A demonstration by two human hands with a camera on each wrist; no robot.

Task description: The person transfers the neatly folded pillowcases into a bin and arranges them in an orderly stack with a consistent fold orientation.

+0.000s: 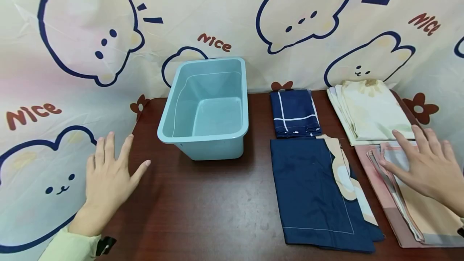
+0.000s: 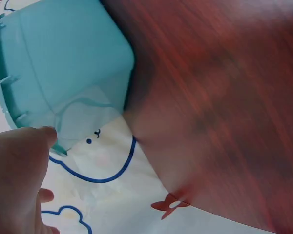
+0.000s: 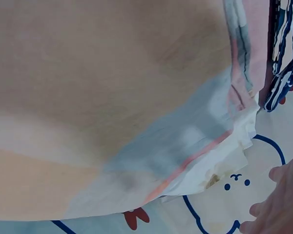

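On my feed I see a dark reddish-brown, wood-grained surface [image 1: 217,200] catching soft light, with pale sheeting [image 1: 232,11] behind and at both sides, printed with blue-outlined cartoon bears [image 1: 90,27], brownish-red flowers [image 1: 424,110] and "Nice" lettering [image 1: 214,42].

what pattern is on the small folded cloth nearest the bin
The small folded cloth is navy with crossing white lines, clearest in head view.

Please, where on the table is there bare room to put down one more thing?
The widest bare patch of the table lies in front of the blue bin, left of the dark blue cloth. A narrower strip separates the bin from the checked navy cloth. The right side is crowded: cream cloth, pink cloth, right hand.
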